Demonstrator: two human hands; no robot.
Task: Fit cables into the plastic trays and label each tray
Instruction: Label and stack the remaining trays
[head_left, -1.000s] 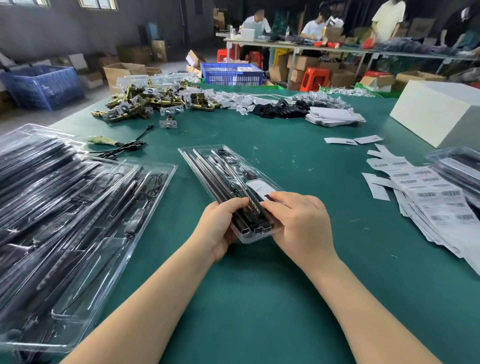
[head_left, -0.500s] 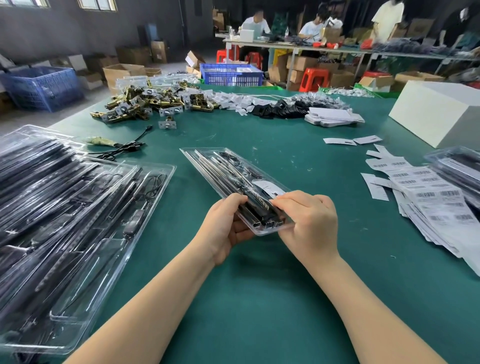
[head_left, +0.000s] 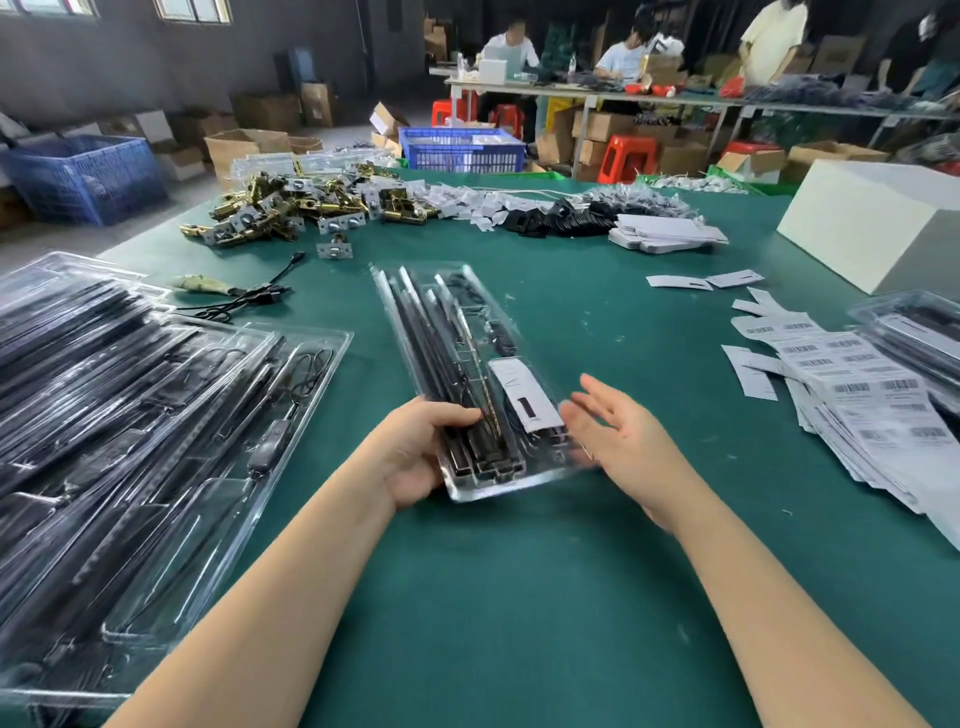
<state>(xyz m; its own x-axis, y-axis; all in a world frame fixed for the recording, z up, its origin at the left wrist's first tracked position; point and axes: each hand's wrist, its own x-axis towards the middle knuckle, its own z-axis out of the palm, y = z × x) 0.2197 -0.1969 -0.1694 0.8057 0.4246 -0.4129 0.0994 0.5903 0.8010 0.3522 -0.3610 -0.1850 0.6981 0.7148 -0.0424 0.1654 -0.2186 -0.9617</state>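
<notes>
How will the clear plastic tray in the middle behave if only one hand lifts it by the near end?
The tray is long, thin plastic, so its far end would probably sag or twist. The black bars fill one side, so it may tip that way. Its glossy surface looks slippery; the left hand grips the near corner, while the right hand is open beside it.

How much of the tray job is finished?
Done: the tray in the middle already holds black cables and has a white label. In hand: the left hand grips its near end; the right hand is open beside it. Left: a pile of barcode labels waits on the right. Trays on the left show no labels I can see.
</notes>
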